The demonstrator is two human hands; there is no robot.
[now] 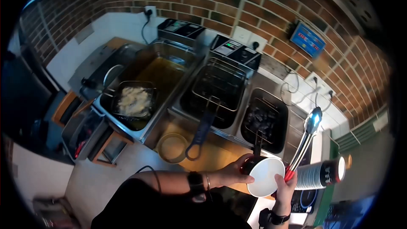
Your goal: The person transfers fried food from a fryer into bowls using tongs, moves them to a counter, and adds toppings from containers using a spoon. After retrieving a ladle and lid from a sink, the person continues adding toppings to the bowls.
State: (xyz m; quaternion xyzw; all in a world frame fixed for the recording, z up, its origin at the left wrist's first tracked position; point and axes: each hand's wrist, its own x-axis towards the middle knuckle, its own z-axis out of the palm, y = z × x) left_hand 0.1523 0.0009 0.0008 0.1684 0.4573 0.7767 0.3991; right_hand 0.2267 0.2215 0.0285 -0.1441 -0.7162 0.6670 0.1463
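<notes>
A brick wall (271,6) rises behind metal fryers (227,132), beyond the grip. The left hand (234,173) and right hand (286,190) close on opposite sides of a white paper cup (265,177), mouth toward the viewer; red-handled tongs (302,146) touch the right, slanting up and away, though whether gripped cannot be told. Nearer that hand, just rightward, stacked cups (309,176) lie lengthwise, dark-band characters illegible.

**Facing inward near 5 o'clock**

Extending the bare, dark-banded left forearm (176,181) toward 3 o'clock. Curling the bare left hand (237,171), with the left thumb (248,179) pointing to 3 o'clock. Raising the bare, dark-banded right forearm (281,207) toward 12 o'clock. Closing the bare right hand (285,186), with the right thumb (279,180) angled to 11 o'clock.
</notes>
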